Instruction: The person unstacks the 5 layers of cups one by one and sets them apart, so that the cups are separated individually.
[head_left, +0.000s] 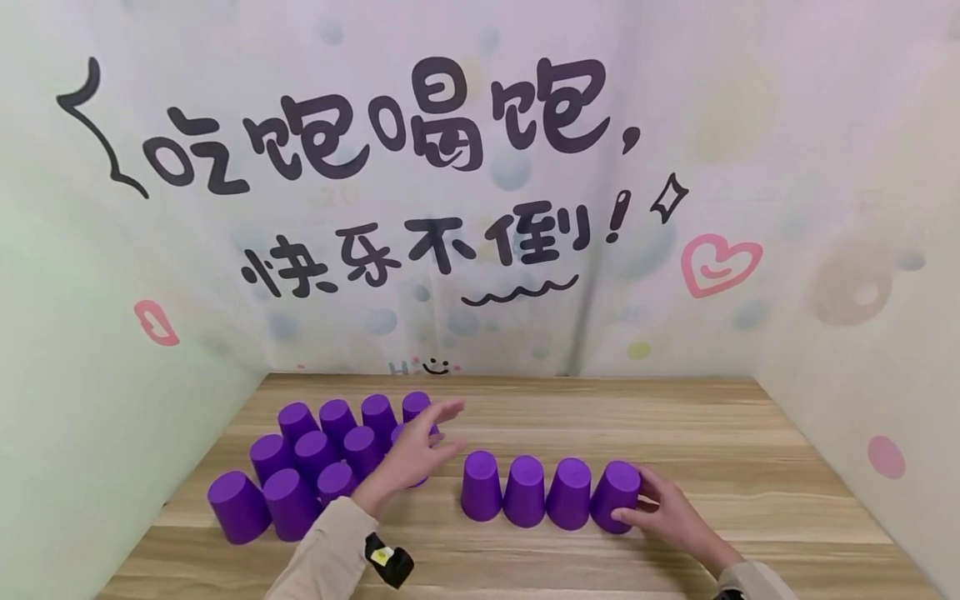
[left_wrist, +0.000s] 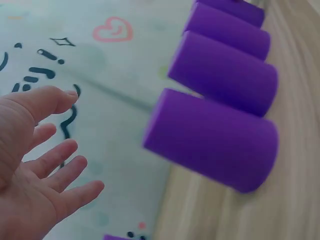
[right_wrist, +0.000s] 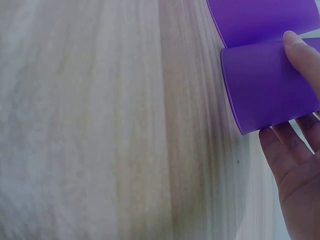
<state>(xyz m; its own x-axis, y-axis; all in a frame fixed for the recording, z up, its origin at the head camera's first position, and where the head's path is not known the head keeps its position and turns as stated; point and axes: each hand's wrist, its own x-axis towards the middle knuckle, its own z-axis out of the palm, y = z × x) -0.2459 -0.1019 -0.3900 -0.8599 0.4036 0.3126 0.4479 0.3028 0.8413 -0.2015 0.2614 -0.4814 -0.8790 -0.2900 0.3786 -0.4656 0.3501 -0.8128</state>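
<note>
Four purple cups stand upside down in a row at the centre right of the head view. My right hand (head_left: 667, 512) grips the rightmost cup (head_left: 617, 497), thumb on the near side and fingers on the far side; the right wrist view shows the same hold on that cup (right_wrist: 272, 85). Left of it in the row are the third cup (head_left: 570, 494), the second cup (head_left: 524, 492) and the leftmost cup (head_left: 481, 487). My left hand (head_left: 416, 450), its fingers spread and holding nothing, hovers between this row and a cup group, partly hiding the group's right side.
On the left, several more inverted purple cups stand in rows, among them a front corner cup (head_left: 238, 508) and a back cup (head_left: 297, 422). The wood-grain table (head_left: 480, 571) is bounded by a printed back curtain (head_left: 480, 333) and pale side walls.
</note>
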